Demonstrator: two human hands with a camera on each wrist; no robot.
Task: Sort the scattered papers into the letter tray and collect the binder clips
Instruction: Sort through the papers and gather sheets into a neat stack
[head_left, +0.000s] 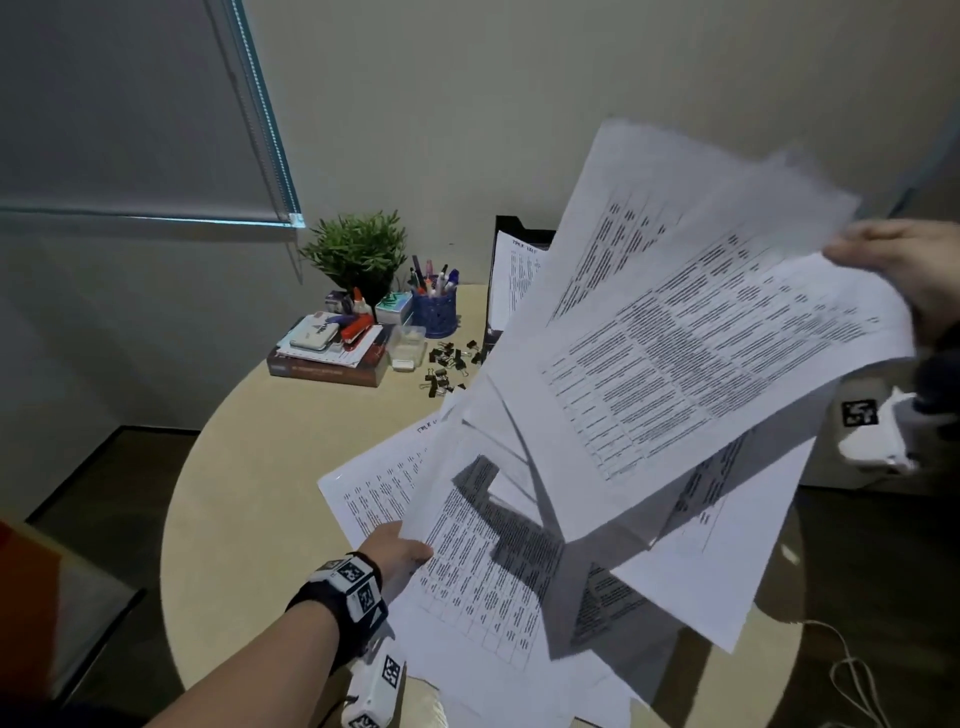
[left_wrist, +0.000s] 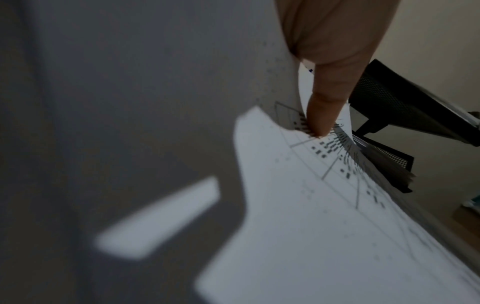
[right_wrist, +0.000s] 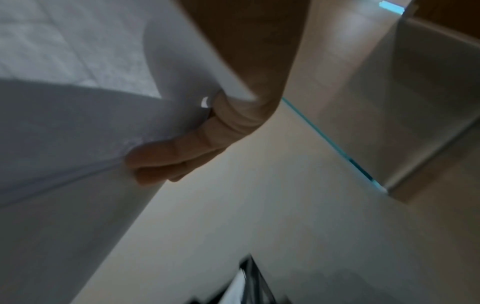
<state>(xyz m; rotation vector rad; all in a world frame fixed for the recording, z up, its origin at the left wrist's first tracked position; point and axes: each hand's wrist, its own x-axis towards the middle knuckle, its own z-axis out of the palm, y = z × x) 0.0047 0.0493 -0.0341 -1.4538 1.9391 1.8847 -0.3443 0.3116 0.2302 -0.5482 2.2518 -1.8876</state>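
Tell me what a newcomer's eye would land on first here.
First, the fan of printed sheets held up at the right by the right hand, hiding most of the letter tray. Below it, more papers sprawl across the round table, with the left hand at their edge. Behind them lie scattered black binder clips.

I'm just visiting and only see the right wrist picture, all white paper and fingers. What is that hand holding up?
Observer: The right hand holds a fan of printed sheets in the air above a round table.
Operator: And the other hand?
Observer: The left hand pinches the edge of a lower sheet.
Operator: Any clips around?
Observer: Binder clips lie loose on the table near a blue pen cup.
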